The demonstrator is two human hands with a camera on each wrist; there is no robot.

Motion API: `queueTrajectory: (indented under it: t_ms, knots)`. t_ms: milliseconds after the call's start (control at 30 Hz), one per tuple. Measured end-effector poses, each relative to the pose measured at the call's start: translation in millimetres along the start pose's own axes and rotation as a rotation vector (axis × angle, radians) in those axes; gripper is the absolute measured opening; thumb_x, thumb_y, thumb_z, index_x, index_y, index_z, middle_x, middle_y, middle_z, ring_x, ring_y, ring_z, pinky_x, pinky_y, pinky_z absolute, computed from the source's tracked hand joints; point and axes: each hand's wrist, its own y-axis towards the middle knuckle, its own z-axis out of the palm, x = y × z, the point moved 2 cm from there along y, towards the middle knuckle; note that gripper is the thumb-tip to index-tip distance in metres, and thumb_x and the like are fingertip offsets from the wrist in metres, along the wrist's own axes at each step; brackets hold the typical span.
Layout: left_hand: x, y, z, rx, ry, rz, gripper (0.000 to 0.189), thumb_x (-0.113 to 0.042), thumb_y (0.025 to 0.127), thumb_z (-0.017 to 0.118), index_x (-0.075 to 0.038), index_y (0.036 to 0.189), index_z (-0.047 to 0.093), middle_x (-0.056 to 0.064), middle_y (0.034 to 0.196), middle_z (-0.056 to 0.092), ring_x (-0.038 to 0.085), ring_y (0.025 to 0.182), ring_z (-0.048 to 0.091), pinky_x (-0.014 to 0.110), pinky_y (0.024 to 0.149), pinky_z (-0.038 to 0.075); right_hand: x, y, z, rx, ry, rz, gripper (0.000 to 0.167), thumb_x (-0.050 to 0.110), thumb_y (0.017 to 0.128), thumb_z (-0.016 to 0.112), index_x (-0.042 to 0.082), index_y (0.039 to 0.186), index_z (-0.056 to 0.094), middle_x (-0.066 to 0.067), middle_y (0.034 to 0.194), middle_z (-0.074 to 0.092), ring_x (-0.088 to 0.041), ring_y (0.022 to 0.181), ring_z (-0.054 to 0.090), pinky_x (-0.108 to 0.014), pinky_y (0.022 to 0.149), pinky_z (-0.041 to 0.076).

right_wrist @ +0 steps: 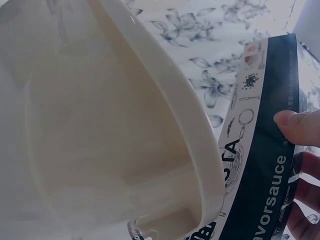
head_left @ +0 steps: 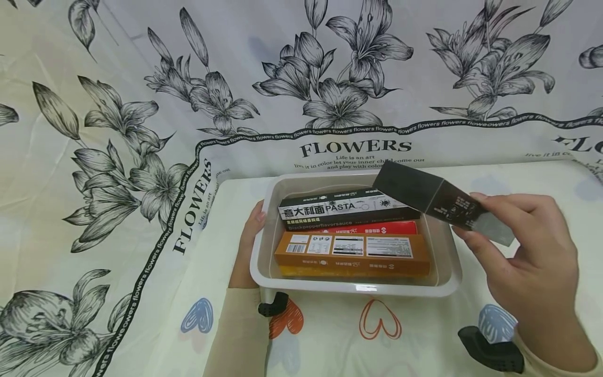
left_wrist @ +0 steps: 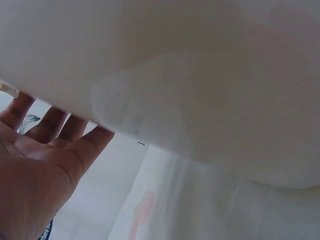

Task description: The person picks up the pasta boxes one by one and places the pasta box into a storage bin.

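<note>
My right hand (head_left: 534,251) pinches one end of a dark pasta box (head_left: 419,191), thumb and fingers on opposite sides. The box is tilted, its far end over the right part of a pale plastic basin (head_left: 358,287). In the right wrist view, "avorsauce" lettering shows on this box (right_wrist: 270,125), beside the basin's rim (right_wrist: 175,95). Extended fingers of my left hand (head_left: 252,228) touch the basin's left side; in the left wrist view their tips are partly hidden by the basin. Inside lie a black-and-white pasta box (head_left: 348,209), a red box (head_left: 377,228) and an orange box (head_left: 353,254).
The basin stands on a pale cloth (head_left: 330,335) printed with hearts. Behind it and to the left hangs or lies white fabric (head_left: 264,152) with black flower prints and "FLOWERS" lettering. Black straps or mounts (head_left: 492,348) sit at both wrists.
</note>
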Motion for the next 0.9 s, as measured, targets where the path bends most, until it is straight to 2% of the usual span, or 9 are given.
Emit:
queueTrajectory:
  t_ms: [200,300,333,400,467,533,733,833,900]
  knots:
    - [-0.6,-1.2,2.7,-0.027,0.024,-0.039,0.049,-0.021,0.114,0.047,-0.004,0.16,0.049,0.008,0.14,0.06,0.024,0.122,0.054,0.032,0.102,0.043,-6,-4.4,-3,0.007,-0.017,-0.029,0.071,0.061,0.099,0.076,-0.009,0.111,0.079,-0.029,0.097,0.064,-0.014,0.106,0.056,-0.018,0.096,0.04]
    - [20.2,-1.5,-7.9,-0.005,0.02,-0.034,0.051,-0.024,0.114,0.047,-0.008,0.162,0.048,0.012,0.144,0.059,0.026,0.125,0.053,0.033,0.105,0.042,-4,-4.9,-2,0.002,-0.013,-0.027,0.07,0.06,0.099,0.076,-0.009,0.111,0.08,-0.029,0.098,0.065,-0.014,0.108,0.057,-0.019,0.097,0.04]
    - [31.9,-2.0,-13.9,0.007,0.017,-0.031,0.055,-0.026,0.115,0.047,-0.003,0.164,0.043,0.017,0.146,0.057,0.029,0.127,0.052,0.035,0.106,0.042,-3,-5.0,-2,-0.001,-0.01,-0.028,0.07,0.06,0.099,0.076,-0.009,0.11,0.079,-0.029,0.099,0.065,-0.014,0.107,0.057,-0.019,0.097,0.04]
    - [47.1,-2.3,-21.7,0.021,0.015,-0.033,0.055,-0.03,0.115,0.048,-0.009,0.166,0.044,0.018,0.148,0.055,0.029,0.127,0.052,0.036,0.106,0.042,-2,-6.0,-2,-0.011,0.006,-0.038,0.068,0.059,0.098,0.077,-0.008,0.11,0.08,-0.028,0.099,0.066,-0.018,0.106,0.058,-0.02,0.098,0.042]
    - [52.1,-2.3,-24.4,0.028,0.011,-0.039,0.055,-0.034,0.115,0.049,-0.013,0.165,0.046,0.016,0.146,0.056,0.028,0.127,0.053,0.035,0.106,0.042,-2,-7.3,-3,-0.026,0.027,-0.047,0.067,0.057,0.098,0.079,-0.008,0.109,0.08,-0.027,0.099,0.067,-0.023,0.104,0.06,-0.022,0.099,0.043]
    - [47.7,-2.1,-22.4,0.03,0.002,-0.029,0.053,-0.035,0.115,0.05,-0.015,0.164,0.048,0.012,0.144,0.058,0.026,0.125,0.053,0.034,0.105,0.043,-1,-9.2,-2,-0.047,0.057,-0.059,0.064,0.055,0.097,0.082,-0.009,0.108,0.08,-0.026,0.099,0.067,-0.028,0.102,0.06,-0.023,0.1,0.044]
    - [10.5,-0.8,-4.7,0.017,0.024,0.015,0.053,-0.028,0.115,0.046,-0.005,0.163,0.047,0.018,0.141,0.059,0.029,0.123,0.055,0.036,0.106,0.043,7,-9.7,4,-0.098,0.142,-0.093,0.057,0.046,0.095,0.086,-0.01,0.103,0.08,-0.025,0.098,0.068,-0.032,0.1,0.061,-0.029,0.104,0.047]
    - [13.9,-1.1,-5.5,0.021,0.025,0.021,0.051,-0.027,0.115,0.045,-0.007,0.163,0.047,0.015,0.143,0.059,0.028,0.124,0.054,0.036,0.107,0.042,11,-7.0,7,-0.107,0.181,-0.116,0.053,0.041,0.096,0.087,-0.01,0.102,0.079,-0.025,0.099,0.068,-0.032,0.098,0.062,-0.029,0.103,0.047]
    - [28.8,-2.0,-12.1,0.028,0.035,0.034,0.051,-0.027,0.116,0.046,-0.009,0.163,0.048,0.013,0.145,0.058,0.025,0.126,0.053,0.033,0.107,0.04,13,-5.5,9,-0.1,0.191,-0.132,0.051,0.04,0.096,0.087,-0.01,0.102,0.079,-0.026,0.099,0.068,-0.033,0.097,0.062,-0.028,0.101,0.046]
